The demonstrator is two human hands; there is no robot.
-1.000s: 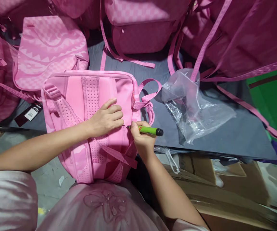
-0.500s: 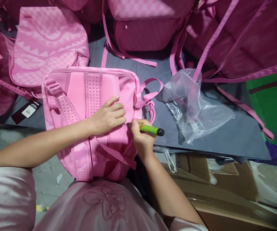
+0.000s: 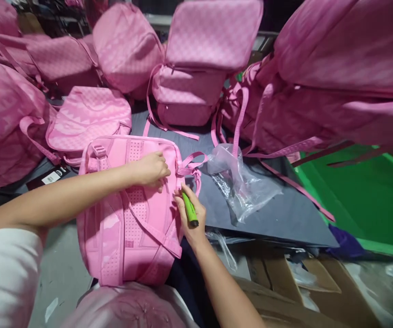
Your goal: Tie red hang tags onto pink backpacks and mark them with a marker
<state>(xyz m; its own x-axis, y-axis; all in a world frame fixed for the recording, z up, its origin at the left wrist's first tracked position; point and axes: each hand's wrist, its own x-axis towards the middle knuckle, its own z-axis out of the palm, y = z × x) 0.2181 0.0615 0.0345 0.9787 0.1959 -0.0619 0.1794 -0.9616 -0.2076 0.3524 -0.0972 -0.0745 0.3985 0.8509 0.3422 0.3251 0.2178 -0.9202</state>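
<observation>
A pink backpack (image 3: 114,264) lies tilted against the table edge and my lap, its back panel and shoulder straps facing up. My left hand (image 3: 152,171) rests on the upper right of that panel, fingers curled in; what they pinch, if anything, is hidden. Close by on the right, at the bag's side edge, my right hand (image 3: 193,214) is closed around a green marker pen (image 3: 189,208) with a black end pointing toward me. The pen's other end is hidden by my fingers. A pink side strap (image 3: 196,159) loops out just beyond this hand.
A crumpled clear plastic bag (image 3: 240,187) lies on the grey tabletop (image 3: 278,223). More pink backpacks (image 3: 189,100) crowd the back and both sides. A green bin (image 3: 360,191) stands at right, cardboard boxes (image 3: 278,278) below the table. A black hang tag (image 3: 48,178) lies left.
The view has tilted up, showing more backpacks behind. My right hand has turned the pen from pointing sideways to pointing down toward me. The left hand's fingers have curled in more.
</observation>
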